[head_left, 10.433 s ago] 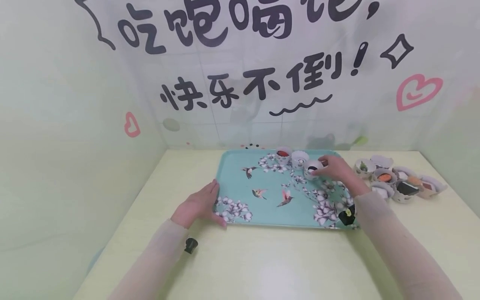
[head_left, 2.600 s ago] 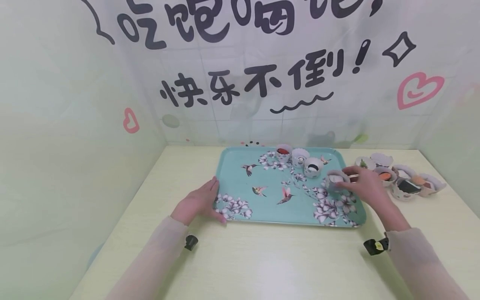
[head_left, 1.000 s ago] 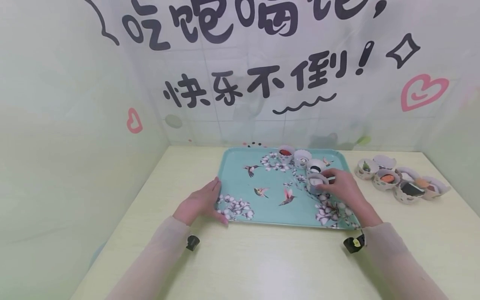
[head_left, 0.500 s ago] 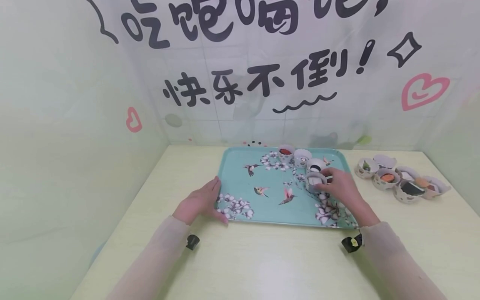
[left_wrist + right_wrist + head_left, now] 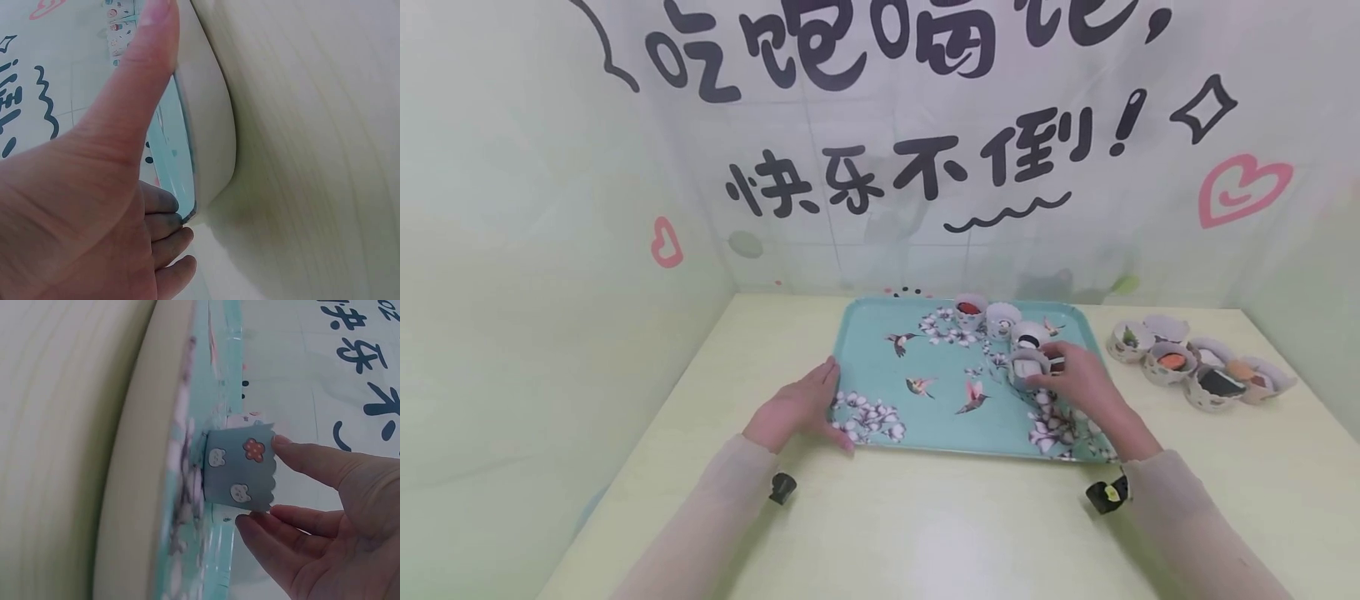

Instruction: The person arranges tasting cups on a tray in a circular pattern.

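Observation:
My right hand (image 5: pixel 1090 387) pinches a small paper baking cup (image 5: pixel 1026 368) by its rim, over the right half of a turquoise tray (image 5: pixel 880 329). A whitish block sits in the cup; the right wrist view shows its blue-grey wall (image 5: pixel 234 475) printed with animal faces and a flower. Just behind it is a cup holding something black and white (image 5: pixel 1028 335). Farther back follow a pale cup (image 5: pixel 1002 321) and one with red contents (image 5: pixel 969 312). My left hand (image 5: pixel 796 407) rests along the tray's left edge, thumb (image 5: pixel 140 81) at the front side, fingers (image 5: pixel 169 240) near the corner.
Right of the tray, several more paper cups cluster on the table (image 5: pixel 955 533), among them one with green contents (image 5: pixel 1130 338), one with orange (image 5: pixel 1171 363) and one with a black piece (image 5: pixel 1217 386). A printed curtain (image 5: pixel 910 242) stands behind the table.
The cup with the whitish block went from the right-hand cluster onto the tray, then left to the front of the black-and-white one. The right hand earlier held that one. The left hand stayed.

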`<state>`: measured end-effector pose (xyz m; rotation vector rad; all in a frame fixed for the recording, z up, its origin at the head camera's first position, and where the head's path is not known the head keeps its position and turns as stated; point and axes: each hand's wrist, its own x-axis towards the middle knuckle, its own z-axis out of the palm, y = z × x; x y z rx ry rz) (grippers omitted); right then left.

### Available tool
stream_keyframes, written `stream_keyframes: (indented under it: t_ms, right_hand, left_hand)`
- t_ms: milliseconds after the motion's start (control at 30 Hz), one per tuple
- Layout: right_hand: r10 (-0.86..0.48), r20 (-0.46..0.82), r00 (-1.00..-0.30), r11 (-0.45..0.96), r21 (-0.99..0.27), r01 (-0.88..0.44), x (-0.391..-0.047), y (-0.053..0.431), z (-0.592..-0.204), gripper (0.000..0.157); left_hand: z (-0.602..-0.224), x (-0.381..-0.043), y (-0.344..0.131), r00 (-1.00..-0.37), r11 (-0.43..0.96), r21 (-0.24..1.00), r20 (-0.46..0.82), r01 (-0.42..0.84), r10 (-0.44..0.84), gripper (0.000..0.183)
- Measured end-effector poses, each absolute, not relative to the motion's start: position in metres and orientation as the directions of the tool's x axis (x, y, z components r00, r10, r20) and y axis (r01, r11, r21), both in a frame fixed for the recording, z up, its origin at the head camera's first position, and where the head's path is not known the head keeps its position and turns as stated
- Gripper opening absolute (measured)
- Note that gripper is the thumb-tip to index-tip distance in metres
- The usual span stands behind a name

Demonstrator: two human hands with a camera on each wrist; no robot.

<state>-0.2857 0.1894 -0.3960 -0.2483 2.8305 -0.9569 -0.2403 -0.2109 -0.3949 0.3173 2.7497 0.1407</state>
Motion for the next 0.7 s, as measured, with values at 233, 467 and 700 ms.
stream_keyframes:
  t_ms: [233,467,700]
  right_hand:
    - [-0.21,-0.079,-0.974,0.783,-0.611,-0.12,-0.279,0.208,-0.39,0.069]
    - [-0.195,-0.051,-0.98,0.782,-0.611,-0.124,-0.275,0.227,-0.39,0.069]
    - [-0.181,-0.02,-0.983,0.799,-0.587,-0.135,-0.273,0.247,-0.386,0.066]
  left_hand:
    - [-0.396,-0.24,-0.212,-0.904,0.97,0.148,-0.357,0.192,0.233,0.141]
    - [-0.398,-0.24,-0.212,-0.907,0.972,0.143,-0.354,0.189,0.228,0.141]
    - [-0.399,-0.241,-0.211,-0.911,0.971,0.154,-0.346,0.183,0.226,0.141]
